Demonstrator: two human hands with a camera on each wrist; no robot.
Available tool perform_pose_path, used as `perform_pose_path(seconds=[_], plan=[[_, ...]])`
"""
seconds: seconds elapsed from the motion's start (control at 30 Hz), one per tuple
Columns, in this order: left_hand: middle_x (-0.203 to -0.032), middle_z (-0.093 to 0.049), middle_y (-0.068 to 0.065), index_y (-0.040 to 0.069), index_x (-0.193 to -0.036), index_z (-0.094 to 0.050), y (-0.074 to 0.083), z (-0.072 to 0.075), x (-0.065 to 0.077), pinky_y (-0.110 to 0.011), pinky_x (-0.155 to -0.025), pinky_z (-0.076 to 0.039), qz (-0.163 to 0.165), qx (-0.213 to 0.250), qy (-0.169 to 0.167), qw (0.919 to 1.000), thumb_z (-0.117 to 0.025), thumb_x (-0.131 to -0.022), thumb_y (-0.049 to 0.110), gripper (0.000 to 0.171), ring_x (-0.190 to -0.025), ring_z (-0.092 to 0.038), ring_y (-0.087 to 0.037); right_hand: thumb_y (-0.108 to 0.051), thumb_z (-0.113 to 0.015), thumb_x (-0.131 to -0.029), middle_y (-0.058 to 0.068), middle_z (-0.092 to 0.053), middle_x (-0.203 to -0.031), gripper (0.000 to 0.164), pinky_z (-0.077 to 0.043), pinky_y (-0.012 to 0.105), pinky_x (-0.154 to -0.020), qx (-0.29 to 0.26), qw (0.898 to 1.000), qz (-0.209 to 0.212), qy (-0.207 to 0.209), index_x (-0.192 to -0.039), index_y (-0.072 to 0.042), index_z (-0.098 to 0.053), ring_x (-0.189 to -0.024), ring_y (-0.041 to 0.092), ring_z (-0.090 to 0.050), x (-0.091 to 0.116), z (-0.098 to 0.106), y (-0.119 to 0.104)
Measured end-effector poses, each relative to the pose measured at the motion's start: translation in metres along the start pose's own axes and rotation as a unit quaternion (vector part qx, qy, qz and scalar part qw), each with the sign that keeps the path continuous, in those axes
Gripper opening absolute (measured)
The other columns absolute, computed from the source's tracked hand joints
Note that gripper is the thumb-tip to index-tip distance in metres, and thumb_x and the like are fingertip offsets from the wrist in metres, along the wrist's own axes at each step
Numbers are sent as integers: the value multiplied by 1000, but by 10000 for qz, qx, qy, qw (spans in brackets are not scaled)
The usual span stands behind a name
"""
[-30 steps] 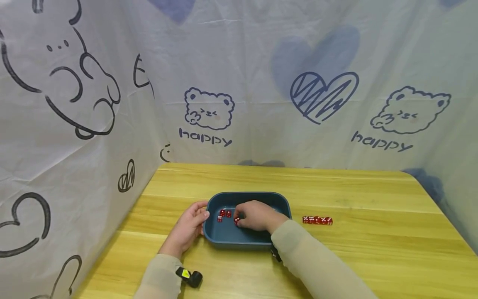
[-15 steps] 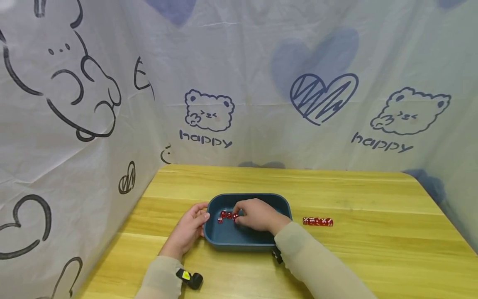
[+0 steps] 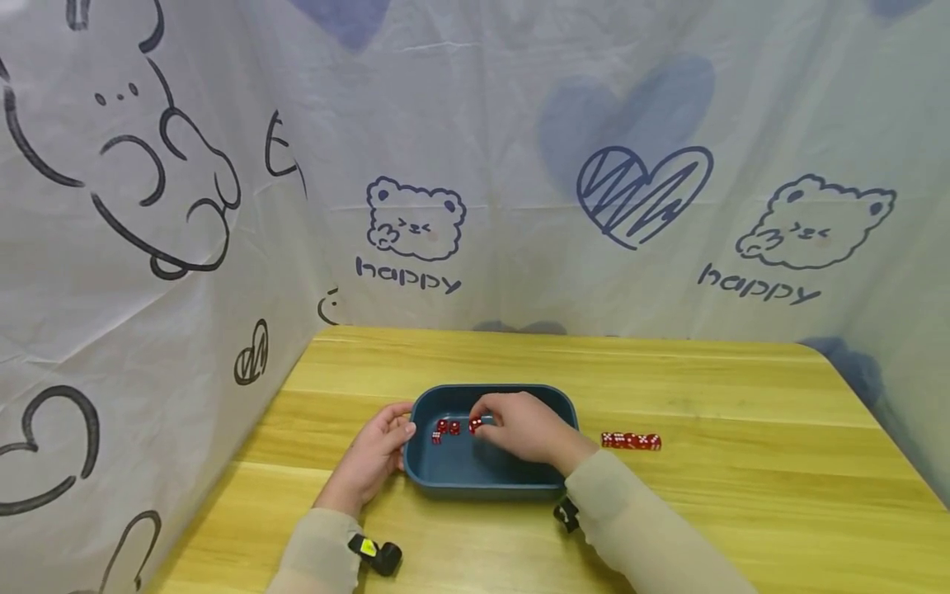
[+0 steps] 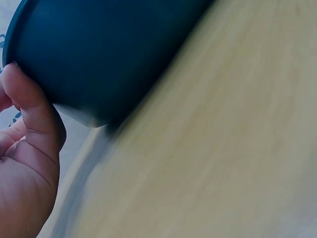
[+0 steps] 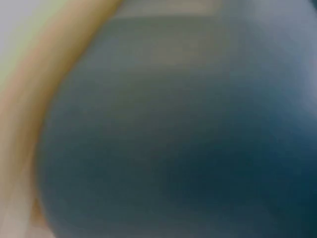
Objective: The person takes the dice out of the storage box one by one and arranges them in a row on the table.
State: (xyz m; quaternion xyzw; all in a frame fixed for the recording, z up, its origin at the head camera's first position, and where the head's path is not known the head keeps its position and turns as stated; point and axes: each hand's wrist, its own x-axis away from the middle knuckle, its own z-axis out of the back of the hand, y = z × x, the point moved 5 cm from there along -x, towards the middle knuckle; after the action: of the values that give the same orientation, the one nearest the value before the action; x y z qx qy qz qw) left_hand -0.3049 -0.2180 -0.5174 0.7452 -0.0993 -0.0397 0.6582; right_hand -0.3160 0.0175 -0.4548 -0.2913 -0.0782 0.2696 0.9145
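Observation:
My left hand [image 3: 377, 441] grips the left end of a dark blue rectangular tub [image 3: 482, 490], thumb at its rim. In the left wrist view the thumb of that hand [image 4: 32, 144] lies against the tub's wall [image 4: 104, 54]. Inside the tub, my right hand [image 3: 525, 427] pinches a red die [image 3: 475, 425] with white pips between thumb and fingers. To its left, 3 more red dice [image 3: 454, 428] sit close together on the tub's floor. The right wrist view is blurred and filled by the tub's outside [image 5: 148, 139]; the right hand's fingers are hidden there.
Right of the tub, several red dice [image 3: 631, 440] stand in a straight row on the yellow wood-grain table [image 3: 712, 495]. A printed white cloth [image 3: 505, 247] hangs behind the table and along the left side.
My right hand shifted the die left towards the others, then moved it back right and up, still pinching it. The left hand and the tub have stayed in place.

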Motion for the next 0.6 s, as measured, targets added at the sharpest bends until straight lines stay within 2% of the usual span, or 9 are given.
perform_pose_path(seconds=[0.23, 0.6], plan=[[-98, -54, -9, 0, -145, -42, 1, 0, -2, -21, -53, -45, -17, -8, 11, 10000, -53, -104, 6, 42, -63, -50, -13, -36, -69, -97, -3, -49, -59, 18, -41, 30, -53, -117, 9996, -24, 237, -114, -30, -68, -50, 14, -43, 11, 18, 3], [-100, -55, -12, 0, -146, -40, 1, -1, -1, -22, -53, -46, 12, -87, -27, 10000, -52, -105, 6, 43, -63, -51, -13, -33, -69, -98, -2, -48, -60, 19, -40, 30, -52, -90, 9988, -72, 480, -116, -26, -70, -50, 15, -43, 29, 31, 14]])
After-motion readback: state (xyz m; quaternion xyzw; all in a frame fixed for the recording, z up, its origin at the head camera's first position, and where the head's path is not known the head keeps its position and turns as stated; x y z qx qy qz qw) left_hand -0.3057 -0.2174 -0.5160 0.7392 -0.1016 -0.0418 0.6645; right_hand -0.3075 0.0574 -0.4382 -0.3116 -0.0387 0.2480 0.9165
